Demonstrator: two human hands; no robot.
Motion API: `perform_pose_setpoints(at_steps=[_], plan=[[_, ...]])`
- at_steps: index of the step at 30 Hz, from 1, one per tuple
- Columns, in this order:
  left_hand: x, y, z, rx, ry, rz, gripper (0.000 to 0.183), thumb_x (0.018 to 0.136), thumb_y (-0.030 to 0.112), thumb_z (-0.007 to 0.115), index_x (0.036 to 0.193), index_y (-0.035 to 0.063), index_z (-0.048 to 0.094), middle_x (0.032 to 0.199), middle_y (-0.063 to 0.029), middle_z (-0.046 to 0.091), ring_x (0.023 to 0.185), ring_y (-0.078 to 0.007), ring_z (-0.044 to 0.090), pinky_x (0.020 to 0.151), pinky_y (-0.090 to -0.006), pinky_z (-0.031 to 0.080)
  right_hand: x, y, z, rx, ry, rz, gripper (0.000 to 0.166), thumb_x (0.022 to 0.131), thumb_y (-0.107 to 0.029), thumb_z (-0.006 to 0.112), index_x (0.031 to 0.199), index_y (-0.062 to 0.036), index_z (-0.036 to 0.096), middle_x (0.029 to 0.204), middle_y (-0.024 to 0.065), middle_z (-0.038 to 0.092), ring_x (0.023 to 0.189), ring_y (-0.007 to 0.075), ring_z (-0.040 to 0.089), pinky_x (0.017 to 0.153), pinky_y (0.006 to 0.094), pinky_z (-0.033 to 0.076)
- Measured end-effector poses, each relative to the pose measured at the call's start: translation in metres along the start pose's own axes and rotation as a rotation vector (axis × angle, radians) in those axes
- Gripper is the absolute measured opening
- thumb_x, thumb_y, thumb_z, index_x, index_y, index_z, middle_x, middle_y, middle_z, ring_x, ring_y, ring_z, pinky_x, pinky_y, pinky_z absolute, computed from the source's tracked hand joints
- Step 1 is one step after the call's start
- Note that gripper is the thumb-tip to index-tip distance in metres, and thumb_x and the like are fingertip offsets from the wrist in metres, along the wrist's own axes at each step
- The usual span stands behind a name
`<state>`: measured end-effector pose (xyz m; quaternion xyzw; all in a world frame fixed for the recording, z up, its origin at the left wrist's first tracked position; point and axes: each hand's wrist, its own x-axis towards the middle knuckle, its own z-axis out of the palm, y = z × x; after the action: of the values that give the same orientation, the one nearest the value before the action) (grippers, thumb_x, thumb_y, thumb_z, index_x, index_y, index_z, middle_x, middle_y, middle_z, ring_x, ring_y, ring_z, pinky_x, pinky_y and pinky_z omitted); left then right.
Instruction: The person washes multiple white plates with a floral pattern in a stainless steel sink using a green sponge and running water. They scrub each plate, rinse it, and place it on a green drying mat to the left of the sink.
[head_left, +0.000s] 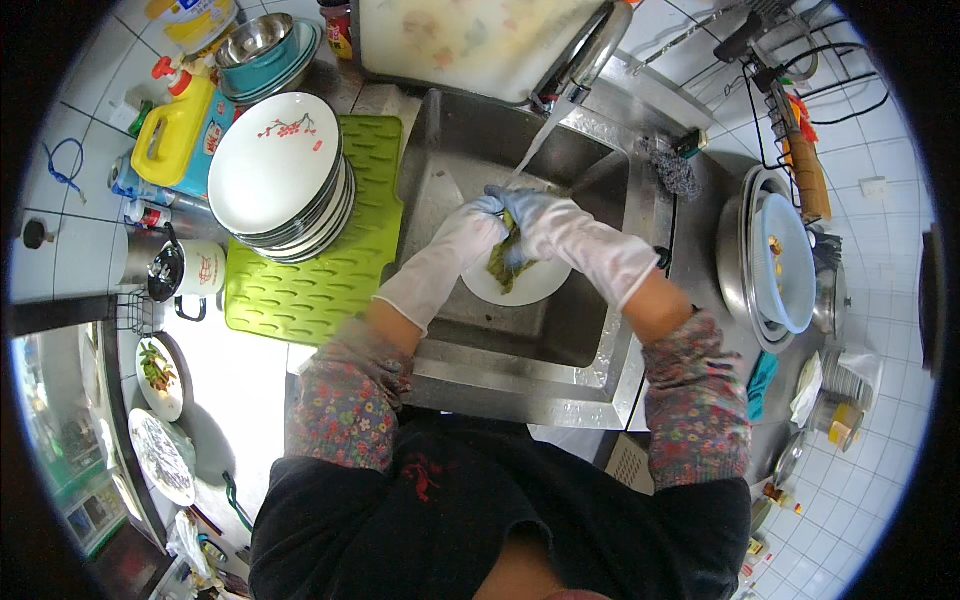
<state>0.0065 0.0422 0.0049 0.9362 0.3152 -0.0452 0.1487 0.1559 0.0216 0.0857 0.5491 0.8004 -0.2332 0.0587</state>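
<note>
Both hands wear whitish rubber gloves with bluish fingers and meet over the steel sink. My left hand grips a wet olive-green cloth from the left side. From the right, my right hand holds the same cloth, its fingers slightly blurred. Water runs from the faucet onto the far side of the hands. Below the cloth, a white plate lies in the sink, partly hidden by the gloves and cloth.
Left of the sink, a stack of white plates stands on a green drying mat. A yellow-handled jug stands behind it. Steel basins with a blue colander sit right, near a steel scourer. A cutting board leans behind.
</note>
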Motion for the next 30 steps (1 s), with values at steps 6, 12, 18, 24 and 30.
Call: perform_pose_setpoints(at_steps=[6,12,18,24,30], plan=[[-0.018,-0.016,-0.013,-0.515,0.134,-0.319,0.023,0.078,0.008,0.058,0.098,0.0000,0.065,0.096,-0.0188,0.067,0.090,-0.0325,0.065,0.081,-0.0364,0.052,-0.001,0.042,-0.001,0.874,-0.105,0.362,0.036,0.085,-0.027,0.068,0.111,-0.0036,0.062,0.100,0.0110,0.069,0.085,0.0223,0.066,0.076,0.0300,0.056],[-0.014,0.037,0.006,-0.582,0.260,-0.874,0.020,0.081,0.007,0.061,0.101,0.0060,0.064,0.101,-0.0161,0.067,0.095,-0.0336,0.064,0.085,-0.0395,0.050,0.017,-0.042,0.115,2.405,1.001,0.479,0.047,0.087,-0.030,0.068,0.126,-0.0079,0.053,0.118,0.0078,0.062,0.109,0.0225,0.058,0.093,0.0407,0.050],[-0.028,-0.049,0.039,-1.017,0.272,-0.394,0.030,0.087,0.003,0.047,0.114,0.0005,0.059,0.123,-0.0181,0.058,0.108,-0.0261,0.059,0.098,-0.0320,0.047,-0.013,0.050,0.073,1.555,0.531,0.333,0.060,0.078,-0.034,0.077,0.124,-0.0041,0.053,0.107,0.0115,0.067,0.099,0.0238,0.063,0.086,0.0345,0.053],[0.016,-0.065,0.022,-1.142,0.185,-0.233,0.040,0.081,0.001,0.053,0.121,0.0018,0.056,0.113,-0.0124,0.064,0.104,-0.0221,0.061,0.089,-0.0303,0.049,0.029,0.041,-0.009,0.353,-0.021,0.032,0.060,0.078,-0.039,0.069,0.124,-0.0028,0.054,0.114,0.0165,0.064,0.100,0.0295,0.064,0.085,0.0351,0.052],[-0.022,0.009,-0.042,-0.537,0.213,-0.538,0.020,0.081,0.008,0.059,0.100,0.0021,0.066,0.099,-0.0162,0.068,0.091,-0.0280,0.066,0.081,-0.0358,0.051,-0.015,0.057,0.087,1.614,0.650,0.569,0.050,0.087,-0.033,0.067,0.126,-0.0048,0.053,0.117,0.0126,0.063,0.101,0.0263,0.063,0.087,0.0369,0.052]])
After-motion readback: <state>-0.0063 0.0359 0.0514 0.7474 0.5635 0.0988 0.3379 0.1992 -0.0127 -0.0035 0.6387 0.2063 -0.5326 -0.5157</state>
